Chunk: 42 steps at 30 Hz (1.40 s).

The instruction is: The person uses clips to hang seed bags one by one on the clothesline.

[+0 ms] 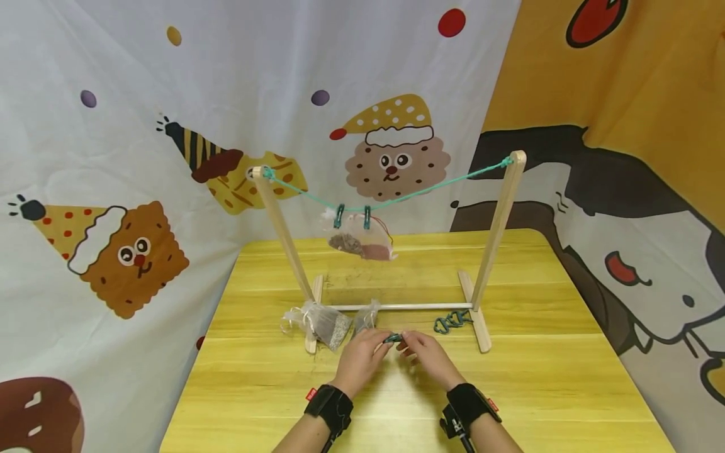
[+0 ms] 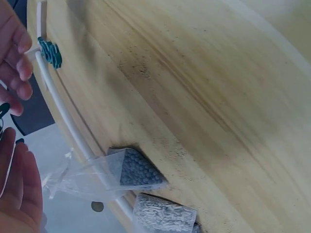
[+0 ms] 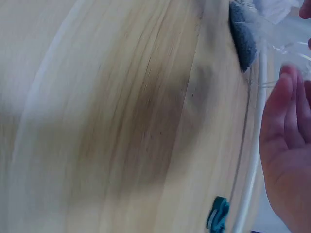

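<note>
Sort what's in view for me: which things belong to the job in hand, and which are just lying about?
Likely the job:
held clip, in the left hand
spare clips
unhung bags
hanging bag, perhaps several
cord
stand

Likely just about:
grit
patterned backdrop
wrist straps, worn

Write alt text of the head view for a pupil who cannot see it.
A person's left hand holds a green clip, the right hand close beside it, above a yellow table. Behind, two green clips pin sheer bagging, partly filled, to a cord between wooden posts; bags and more clips lie below.
</note>
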### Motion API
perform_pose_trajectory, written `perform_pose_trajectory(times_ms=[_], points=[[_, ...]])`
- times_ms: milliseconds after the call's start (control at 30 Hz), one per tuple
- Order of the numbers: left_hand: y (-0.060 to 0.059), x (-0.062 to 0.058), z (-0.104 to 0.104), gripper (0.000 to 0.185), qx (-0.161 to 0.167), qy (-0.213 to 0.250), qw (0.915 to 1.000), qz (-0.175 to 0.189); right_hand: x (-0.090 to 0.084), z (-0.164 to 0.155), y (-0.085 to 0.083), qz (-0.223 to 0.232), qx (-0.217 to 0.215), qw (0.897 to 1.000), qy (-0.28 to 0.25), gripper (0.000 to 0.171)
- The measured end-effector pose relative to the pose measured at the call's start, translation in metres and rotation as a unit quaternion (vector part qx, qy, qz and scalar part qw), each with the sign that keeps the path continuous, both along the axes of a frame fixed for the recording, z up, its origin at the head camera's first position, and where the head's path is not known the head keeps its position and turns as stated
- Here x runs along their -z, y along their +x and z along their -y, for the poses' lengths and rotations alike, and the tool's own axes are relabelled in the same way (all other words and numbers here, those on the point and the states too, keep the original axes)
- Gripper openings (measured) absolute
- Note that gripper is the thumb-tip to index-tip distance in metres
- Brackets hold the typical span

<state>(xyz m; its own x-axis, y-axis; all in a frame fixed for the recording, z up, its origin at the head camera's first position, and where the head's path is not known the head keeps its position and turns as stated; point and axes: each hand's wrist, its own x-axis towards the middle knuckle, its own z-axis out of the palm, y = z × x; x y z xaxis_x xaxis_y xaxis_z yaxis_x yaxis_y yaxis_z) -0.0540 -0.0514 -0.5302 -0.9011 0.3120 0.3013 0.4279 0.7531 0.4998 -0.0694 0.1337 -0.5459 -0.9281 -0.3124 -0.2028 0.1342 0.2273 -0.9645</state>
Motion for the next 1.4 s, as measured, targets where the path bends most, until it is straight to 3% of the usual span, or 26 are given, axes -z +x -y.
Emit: perform_pose_trajectory(times_ms=[167, 300, 433, 600, 833, 1033, 1400], points=[[-0.002, -0.004, -0.001, 0.021, 0.0, 0.013, 0.9995, -0.029, -0.001, -0.003, -0.002, 0.063, -0.042, 0.995, -0.07, 0.06], [-0.002, -0.009, -0.003, 0.022, 0.004, 0.031, 0.9989, -0.036, -0.005, -0.005, -0.002, 0.085, -0.068, 0.989, -0.103, 0.066], [-0.001, -0.016, -0.005, 0.023, 0.021, 0.056, 0.9977, -0.033, -0.011, -0.007, -0.002, 0.072, -0.09, 0.983, -0.143, 0.062], [-0.003, -0.024, -0.006, 0.026, 0.04, 0.083, 0.9953, -0.028, -0.027, -0.007, -0.001, 0.022, -0.098, 0.98, -0.169, 0.055], [-0.003, -0.028, -0.008, 0.025, 0.034, 0.081, 0.9957, -0.029, -0.038, -0.002, 0.002, -0.033, -0.039, 0.987, -0.152, 0.052], [-0.001, -0.028, -0.008, 0.023, 0.023, 0.074, 0.9965, -0.03, -0.041, 0.003, 0.003, -0.04, 0.027, 0.991, -0.126, 0.045], [-0.002, -0.02, -0.005, 0.024, 0.012, 0.043, 0.9988, -0.019, -0.041, 0.005, 0.006, -0.052, 0.06, 0.993, -0.086, 0.043]])
